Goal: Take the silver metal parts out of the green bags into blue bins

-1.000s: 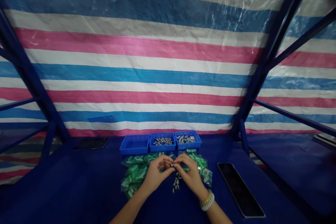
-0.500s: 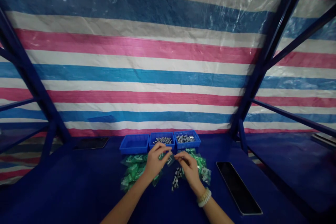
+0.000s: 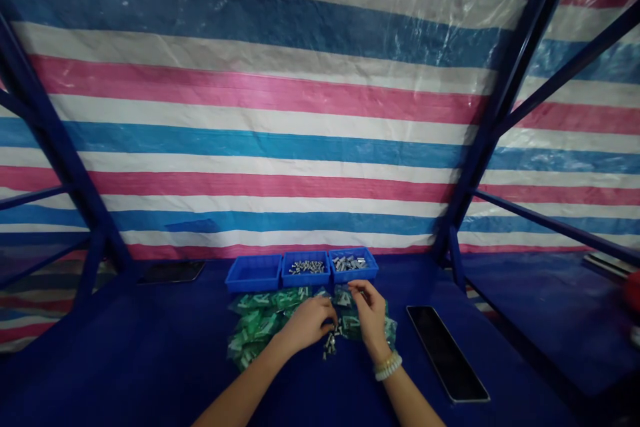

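Several small metal fittings [image 3: 329,345] just beside the left hand's fingers [image 3: 326,325]

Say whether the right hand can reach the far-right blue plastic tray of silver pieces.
Likely yes: the right hand is just short of the blue plastic tray; only flat green plastic packets lie between.

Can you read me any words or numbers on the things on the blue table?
No words or numbers can be read.
The green plastic packets have white marks, but they are too small and blurred to read.
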The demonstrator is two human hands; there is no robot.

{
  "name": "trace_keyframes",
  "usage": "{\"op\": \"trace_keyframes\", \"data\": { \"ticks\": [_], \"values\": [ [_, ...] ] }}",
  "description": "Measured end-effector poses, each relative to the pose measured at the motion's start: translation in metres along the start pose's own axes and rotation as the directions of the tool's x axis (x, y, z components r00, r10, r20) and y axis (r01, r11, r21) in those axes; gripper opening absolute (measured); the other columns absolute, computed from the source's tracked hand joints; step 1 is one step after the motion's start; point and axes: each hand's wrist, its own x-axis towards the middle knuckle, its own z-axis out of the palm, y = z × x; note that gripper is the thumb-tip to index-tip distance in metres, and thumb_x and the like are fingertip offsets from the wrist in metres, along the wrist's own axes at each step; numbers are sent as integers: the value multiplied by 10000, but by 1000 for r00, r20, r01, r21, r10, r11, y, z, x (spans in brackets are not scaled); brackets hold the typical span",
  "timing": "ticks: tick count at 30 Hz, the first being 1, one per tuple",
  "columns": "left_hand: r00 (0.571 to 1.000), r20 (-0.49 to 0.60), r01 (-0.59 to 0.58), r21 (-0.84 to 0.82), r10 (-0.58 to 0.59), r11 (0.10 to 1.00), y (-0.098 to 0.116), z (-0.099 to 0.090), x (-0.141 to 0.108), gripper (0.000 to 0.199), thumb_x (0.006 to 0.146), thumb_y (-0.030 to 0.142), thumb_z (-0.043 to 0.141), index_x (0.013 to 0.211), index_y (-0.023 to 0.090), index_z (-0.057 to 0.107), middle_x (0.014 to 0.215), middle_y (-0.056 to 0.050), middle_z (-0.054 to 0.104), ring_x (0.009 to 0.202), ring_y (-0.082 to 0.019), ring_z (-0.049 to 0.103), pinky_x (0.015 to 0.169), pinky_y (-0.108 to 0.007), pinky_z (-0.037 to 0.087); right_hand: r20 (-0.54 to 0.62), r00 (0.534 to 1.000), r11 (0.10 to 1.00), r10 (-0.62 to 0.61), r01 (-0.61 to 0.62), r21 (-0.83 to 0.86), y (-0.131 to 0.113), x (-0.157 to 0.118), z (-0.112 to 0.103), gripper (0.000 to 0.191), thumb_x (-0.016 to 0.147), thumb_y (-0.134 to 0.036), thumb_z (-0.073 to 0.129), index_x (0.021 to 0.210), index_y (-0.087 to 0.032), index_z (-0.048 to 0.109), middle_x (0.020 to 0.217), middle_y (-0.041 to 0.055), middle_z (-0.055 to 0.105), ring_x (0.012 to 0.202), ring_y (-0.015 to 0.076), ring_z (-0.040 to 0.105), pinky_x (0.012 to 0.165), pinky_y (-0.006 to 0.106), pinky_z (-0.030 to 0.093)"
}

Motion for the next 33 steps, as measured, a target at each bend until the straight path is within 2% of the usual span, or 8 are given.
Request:
{"op": "trace_keyframes", "data": {
  "ticks": [6,10,13,16,20,24,29,33],
  "values": [
    [984,-154,55,-213,-89,975,-4,-8,-5,113,803,109,608,838,197,670,853,-29,687,847,-202,637,768,-284,467,14,1000,1000,-16,16,-26,-3,0,0,181,827,-326,595,812,-162,671,763,51,661,672,189,581,608,275,458],
    [922,-278,87,-527,-268,845,-6,-18,-12,106,864,211,558,891,192,659,866,-37,723,818,-192,675,759,-288,508,74,997,997,-33,37,-60,-8,-3,3,180,854,-320,572,838,-169,669,763,44,658,686,192,595,625,277,468],
    [877,-322,61,-660,-356,749,-6,-20,-14,160,867,292,574,897,175,678,886,-58,729,853,-204,683,803,-313,522,173,977,984,-122,141,-105,-14,-8,8,153,867,-274,558,877,-178,676,789,46,664,712,193,609,659,285,481],
    [846,-384,9,-685,-371,729,-6,-19,-13,216,848,344,605,889,164,716,931,-79,716,886,-213,669,821,-329,523,279,931,954,-235,277,-118,-20,-13,13,148,876,-213,539,929,-191,676,833,54,670,750,192,617,697,296,491],
    [854,-308,20,-787,-420,616,-1,-17,-13,295,797,370,671,1006,164,700,940,-80,720,889,-220,674,824,-356,534,345,894,940,-285,332,-84,-22,-15,15,180,881,-176,538,1008,-211,661,869,56,674,766,191,622,706,305,502],
    [856,-237,36,-859,-458,511,5,-17,-14,352,751,345,721,1042,156,658,900,-66,716,868,-210,680,846,-364,528,389,868,931,-308,360,-67,-23,-14,14,155,887,-178,548,959,-222,678,872,58,664,798,197,619,709,312,500],
    [869,-238,16,-863,-435,505,8,-15,-15,334,692,324,776,946,157,637,859,-54,697,847,-200,665,821,-344,530,364,883,935,-297,346,-76,-26,-13,11,98,877,-204,586,897,-216,681,832,53,646,769,195,605,679,307,488],
    [853,-278,6,-841,-441,540,11,-8,-15,252,692,300,776,833,156,625,766,-20,655,759,-170,641,759,-301,527,351,900,949,-258,305,-85,-27,-13,11,85,870,-235,605,833,-205,676,791,41,628,739,186,591,662,295,471]
  ]
}}
